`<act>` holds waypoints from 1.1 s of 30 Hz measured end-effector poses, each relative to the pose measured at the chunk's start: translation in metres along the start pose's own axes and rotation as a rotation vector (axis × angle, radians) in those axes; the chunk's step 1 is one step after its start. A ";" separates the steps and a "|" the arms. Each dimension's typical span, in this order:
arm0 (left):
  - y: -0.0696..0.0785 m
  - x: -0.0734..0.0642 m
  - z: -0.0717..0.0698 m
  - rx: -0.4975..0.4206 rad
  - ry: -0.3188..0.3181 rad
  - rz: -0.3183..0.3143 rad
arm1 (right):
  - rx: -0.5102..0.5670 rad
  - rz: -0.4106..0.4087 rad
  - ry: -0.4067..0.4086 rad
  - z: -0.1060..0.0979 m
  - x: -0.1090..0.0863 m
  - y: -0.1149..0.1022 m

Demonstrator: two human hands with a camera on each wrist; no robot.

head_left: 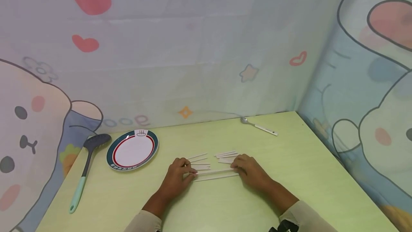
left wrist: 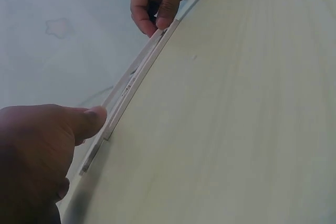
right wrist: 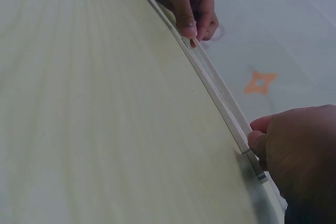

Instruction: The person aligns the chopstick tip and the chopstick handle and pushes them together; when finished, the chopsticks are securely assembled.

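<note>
A thin pale stick [head_left: 214, 172] spans between my two hands, one end pinched by each. My left hand [head_left: 178, 177] holds its left end between thumb and fingertips, and my right hand [head_left: 252, 172] grips the right end. In the left wrist view, the held stick [left wrist: 128, 72] is raised slightly above another one. That second long stick [head_left: 217, 178] lies on the table, nearer me and roughly parallel. Just beyond the left hand are several shorter stick pieces [head_left: 202, 167]; several more short pieces [head_left: 226, 154] lie by the right hand, partly covered by its fingers.
On the left stands a white plate [head_left: 133, 151] with a dark green rim. Beside it lies a black slotted turner [head_left: 87, 162] with a mint handle. A spoon [head_left: 261, 128] with a white handle rests near the table's back edge. Printed cloth walls [head_left: 206, 46] enclose the table.
</note>
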State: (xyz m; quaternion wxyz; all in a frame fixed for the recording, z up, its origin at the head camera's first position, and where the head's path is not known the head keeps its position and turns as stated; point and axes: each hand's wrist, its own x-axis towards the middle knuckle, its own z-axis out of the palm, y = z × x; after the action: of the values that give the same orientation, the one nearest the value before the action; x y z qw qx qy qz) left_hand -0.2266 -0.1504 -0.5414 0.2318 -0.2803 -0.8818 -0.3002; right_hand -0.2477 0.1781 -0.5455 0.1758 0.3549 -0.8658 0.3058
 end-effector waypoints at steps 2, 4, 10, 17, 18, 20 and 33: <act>0.000 -0.001 0.000 0.003 -0.007 -0.016 | -0.011 0.006 -0.009 -0.002 0.000 -0.002; -0.001 -0.001 0.001 0.001 -0.006 -0.014 | -0.020 0.005 -0.010 -0.003 0.000 -0.003; -0.001 -0.001 0.001 -0.011 0.003 -0.010 | -0.053 0.007 -0.011 -0.004 -0.002 -0.004; -0.001 -0.001 0.001 -0.012 -0.016 -0.013 | -0.089 0.021 -0.045 -0.007 -0.002 -0.006; -0.001 -0.001 0.001 -0.017 -0.019 -0.014 | -0.094 0.022 -0.046 -0.007 -0.002 -0.006; 0.000 -0.002 0.000 -0.027 -0.031 -0.019 | -0.099 0.015 -0.042 -0.007 -0.002 -0.007; 0.000 -0.001 -0.002 -0.049 -0.137 -0.051 | -0.084 0.059 -0.118 -0.006 -0.003 -0.009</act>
State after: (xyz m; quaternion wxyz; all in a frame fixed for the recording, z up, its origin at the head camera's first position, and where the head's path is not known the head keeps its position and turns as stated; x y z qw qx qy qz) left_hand -0.2252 -0.1526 -0.5406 0.1562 -0.2833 -0.8949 -0.3075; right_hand -0.2391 0.1783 -0.5390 0.1300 0.3391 -0.8968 0.2526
